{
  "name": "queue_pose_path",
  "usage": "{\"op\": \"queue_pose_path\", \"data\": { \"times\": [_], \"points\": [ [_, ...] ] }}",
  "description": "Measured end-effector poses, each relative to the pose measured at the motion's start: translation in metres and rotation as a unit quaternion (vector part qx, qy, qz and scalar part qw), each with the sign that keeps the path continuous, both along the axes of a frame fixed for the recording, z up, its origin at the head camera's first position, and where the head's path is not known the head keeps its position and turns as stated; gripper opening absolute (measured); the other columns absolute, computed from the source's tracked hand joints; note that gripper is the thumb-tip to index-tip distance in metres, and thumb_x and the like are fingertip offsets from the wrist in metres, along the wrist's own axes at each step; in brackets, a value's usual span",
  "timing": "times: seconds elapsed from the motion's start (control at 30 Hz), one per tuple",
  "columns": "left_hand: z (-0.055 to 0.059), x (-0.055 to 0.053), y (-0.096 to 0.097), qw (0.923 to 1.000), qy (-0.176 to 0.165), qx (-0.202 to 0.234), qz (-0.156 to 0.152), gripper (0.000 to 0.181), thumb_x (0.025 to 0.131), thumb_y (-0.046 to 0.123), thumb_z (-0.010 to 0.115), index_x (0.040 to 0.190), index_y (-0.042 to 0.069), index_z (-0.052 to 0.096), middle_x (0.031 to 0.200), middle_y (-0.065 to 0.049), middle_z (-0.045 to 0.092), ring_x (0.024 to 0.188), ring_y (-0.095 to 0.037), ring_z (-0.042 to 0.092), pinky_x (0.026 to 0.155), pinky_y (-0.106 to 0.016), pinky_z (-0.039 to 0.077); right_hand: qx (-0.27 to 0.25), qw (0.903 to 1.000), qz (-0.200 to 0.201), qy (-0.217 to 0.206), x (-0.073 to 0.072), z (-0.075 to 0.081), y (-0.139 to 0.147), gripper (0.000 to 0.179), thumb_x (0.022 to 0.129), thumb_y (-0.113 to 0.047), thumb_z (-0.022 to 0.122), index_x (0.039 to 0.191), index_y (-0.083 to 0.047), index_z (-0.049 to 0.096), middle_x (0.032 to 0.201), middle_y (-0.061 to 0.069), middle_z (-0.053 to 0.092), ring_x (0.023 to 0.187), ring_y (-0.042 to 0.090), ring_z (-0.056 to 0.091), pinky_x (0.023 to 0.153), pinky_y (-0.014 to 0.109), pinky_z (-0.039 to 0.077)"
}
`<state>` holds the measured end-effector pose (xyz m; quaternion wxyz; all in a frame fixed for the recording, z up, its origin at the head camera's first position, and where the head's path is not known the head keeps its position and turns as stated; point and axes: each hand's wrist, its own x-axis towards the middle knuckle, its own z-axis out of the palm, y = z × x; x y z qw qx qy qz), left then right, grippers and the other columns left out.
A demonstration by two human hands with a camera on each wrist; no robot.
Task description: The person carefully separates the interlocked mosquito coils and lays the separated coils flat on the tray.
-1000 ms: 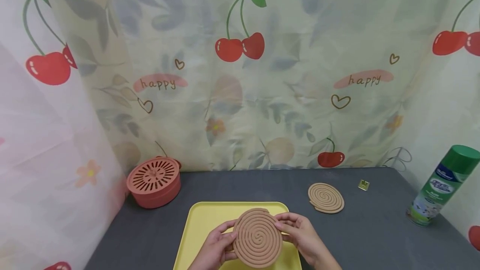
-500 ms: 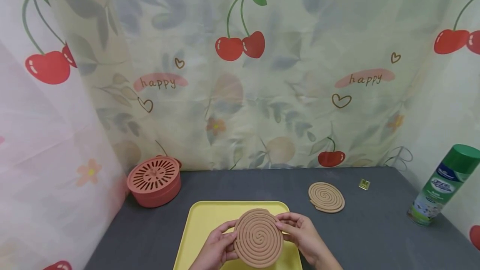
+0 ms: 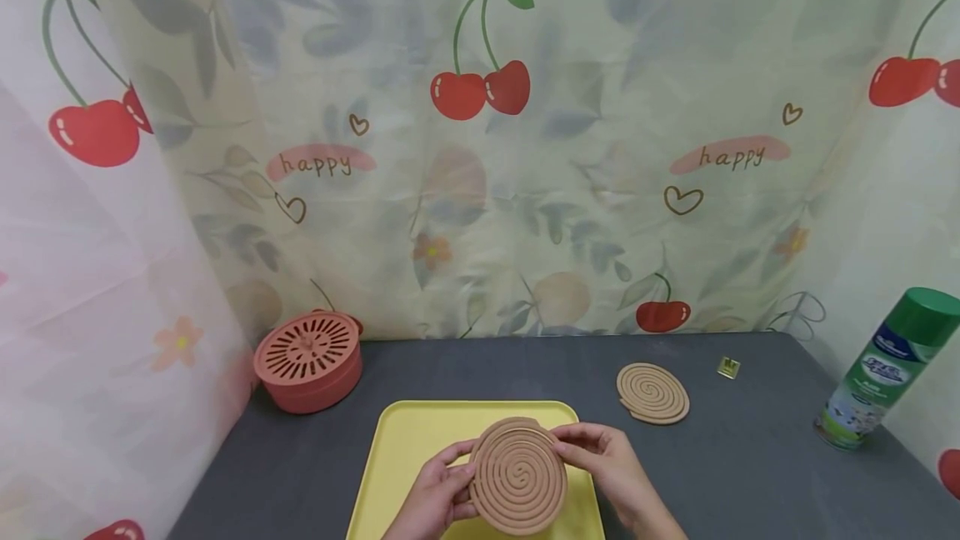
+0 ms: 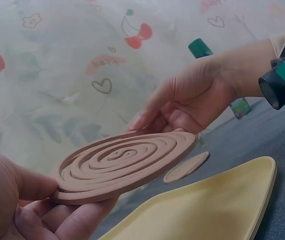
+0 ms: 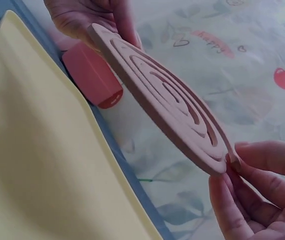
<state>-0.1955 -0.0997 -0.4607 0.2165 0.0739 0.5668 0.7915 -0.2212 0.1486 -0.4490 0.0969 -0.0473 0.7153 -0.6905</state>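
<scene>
A brown spiral mosquito coil (image 3: 519, 477) is held up over the yellow tray (image 3: 420, 440), its flat face tilted toward the head camera. My left hand (image 3: 438, 492) grips its left edge, thumb on the upper face and fingers underneath, as the left wrist view shows. At the upper right edge, my right hand (image 3: 606, 467) pinches the coil between thumb and fingers; the right wrist view shows the thumb at the coil's outer end. Part of each hand's fingers is hidden behind the coil. Another mosquito coil (image 3: 652, 394) lies flat on the dark table, right of the tray.
A round red coil holder (image 3: 307, 363) with a slotted lid stands at the back left. A small gold metal stand (image 3: 728, 367) lies at the back right. A green spray can (image 3: 885, 369) stands near the right edge. Patterned cloth (image 3: 480, 215) surrounds the table.
The coil and left hand stay almost still. My right hand's fingers shift slightly at the edge; its lower fingers, seen beside the coil before, are now out of sight in the head view.
</scene>
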Motion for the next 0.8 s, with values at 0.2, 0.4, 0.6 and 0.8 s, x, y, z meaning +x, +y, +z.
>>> {"op": "queue_pose_path", "data": {
  "times": [0.2,0.4,0.6,0.8],
  "points": [
    [-0.0019,0.0001,0.0004,1.0,0.006,-0.003,0.0,0.047,0.099,0.015,0.042,0.137,-0.01,0.029,0.119,-0.025,0.06,0.095,-0.017,0.066,0.075,-0.03,0.057,0.032,0.9991,-0.024,0.013,0.0008,0.0025,-0.0017,0.036,0.084,-0.016,0.068,0.11,0.009,0.063,0.09,0.0,0.069,0.083,0.007,0.062,0.076,0.024,0.051],
    [-0.0029,-0.0004,0.0013,0.9999,0.009,-0.006,-0.002,0.048,0.099,0.014,0.041,0.138,-0.01,0.028,0.119,-0.025,0.06,0.093,-0.015,0.066,0.073,-0.027,0.057,0.027,0.9993,-0.022,0.01,0.0015,0.0039,-0.0013,0.036,0.083,-0.014,0.069,0.109,0.01,0.062,0.085,-0.001,0.067,0.078,0.007,0.061,0.073,0.024,0.053],
    [-0.0043,-0.0002,0.0019,0.9999,0.007,-0.011,0.0,0.047,0.099,0.014,0.041,0.138,-0.009,0.029,0.119,-0.024,0.06,0.091,-0.014,0.067,0.071,-0.026,0.058,0.027,0.9994,-0.014,0.018,0.0016,0.003,-0.0006,0.037,0.083,-0.013,0.068,0.109,0.012,0.061,0.083,-0.002,0.066,0.076,0.007,0.061,0.07,0.023,0.054],
    [-0.0039,0.001,0.003,0.9999,0.009,-0.012,0.001,0.047,0.099,0.014,0.041,0.138,-0.009,0.029,0.118,-0.024,0.061,0.09,-0.014,0.067,0.071,-0.026,0.057,0.028,0.9993,-0.007,0.024,0.0018,0.0015,0.0,0.037,0.083,-0.013,0.068,0.108,0.013,0.059,0.082,-0.001,0.065,0.073,0.006,0.06,0.069,0.025,0.054]
  ]
}}
